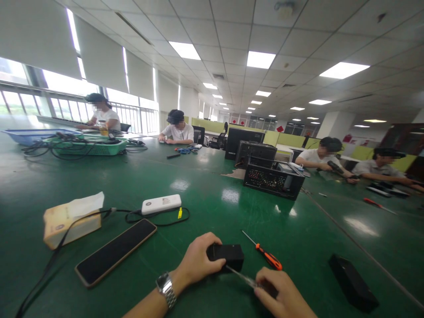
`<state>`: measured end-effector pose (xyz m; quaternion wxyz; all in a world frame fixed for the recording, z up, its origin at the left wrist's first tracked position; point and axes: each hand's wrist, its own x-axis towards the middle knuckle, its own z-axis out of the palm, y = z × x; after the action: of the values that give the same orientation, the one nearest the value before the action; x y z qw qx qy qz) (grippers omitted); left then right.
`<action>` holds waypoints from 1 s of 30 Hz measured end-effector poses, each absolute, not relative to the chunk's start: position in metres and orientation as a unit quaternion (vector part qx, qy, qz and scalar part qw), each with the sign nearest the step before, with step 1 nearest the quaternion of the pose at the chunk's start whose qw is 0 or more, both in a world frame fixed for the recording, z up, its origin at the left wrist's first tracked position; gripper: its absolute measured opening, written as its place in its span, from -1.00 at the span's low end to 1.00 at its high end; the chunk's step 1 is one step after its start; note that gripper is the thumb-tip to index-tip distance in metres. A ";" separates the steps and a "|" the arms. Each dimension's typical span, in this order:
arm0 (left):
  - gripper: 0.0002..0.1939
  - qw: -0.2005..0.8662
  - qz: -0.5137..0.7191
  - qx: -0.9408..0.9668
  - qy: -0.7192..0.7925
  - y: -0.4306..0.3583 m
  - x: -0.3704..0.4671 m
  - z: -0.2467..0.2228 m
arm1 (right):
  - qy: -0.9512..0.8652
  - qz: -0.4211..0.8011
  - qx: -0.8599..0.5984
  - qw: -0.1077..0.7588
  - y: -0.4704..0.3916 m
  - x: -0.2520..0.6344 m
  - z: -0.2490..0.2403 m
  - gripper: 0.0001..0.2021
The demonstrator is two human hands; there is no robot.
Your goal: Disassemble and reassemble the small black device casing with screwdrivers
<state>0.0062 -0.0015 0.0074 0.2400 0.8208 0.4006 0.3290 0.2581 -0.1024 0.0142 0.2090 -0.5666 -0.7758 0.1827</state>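
Observation:
My left hand (202,258) is closed around a small black box (233,255), fingers over its far side and thumb on its near side, holding it on the green table (205,181). In my right hand (280,291) is a slim screwdriver (240,277) with a blurred metal shaft; its tip meets the box's near side close to my left thumb. Most of its handle is hidden by my fingers. An orange-and-black screwdriver (270,257) lies just beyond my right hand. Farther right rests another black box-like piece (353,282).
Left of my hands are a phone (115,251), a tissue pack (73,221), a white device (161,204) and a black cable. Opened computer cases (274,179) stand ahead. Baskets (89,145) with cables are at the far left. Several people sit around the table.

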 end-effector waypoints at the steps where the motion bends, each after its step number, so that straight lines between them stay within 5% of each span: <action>1: -0.73 0.240 0.329 0.820 0.401 -0.001 0.006 0.007 | -0.764 0.186 -0.570 0.237 -0.101 0.262 0.014 -0.83; 7: -0.77 0.255 0.343 0.792 0.436 0.003 0.006 0.008 | -0.702 0.190 -0.596 0.339 -0.094 0.279 0.010 -0.70; 30: -0.77 0.217 0.338 0.808 0.431 0.002 0.003 0.004 | -0.707 0.157 -0.615 0.311 -0.099 0.273 0.017 -0.67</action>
<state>0.0030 0.0022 0.0039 0.2166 0.8078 0.4313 0.3384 0.2731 -0.0989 0.0171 0.3112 -0.6152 -0.7072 0.1567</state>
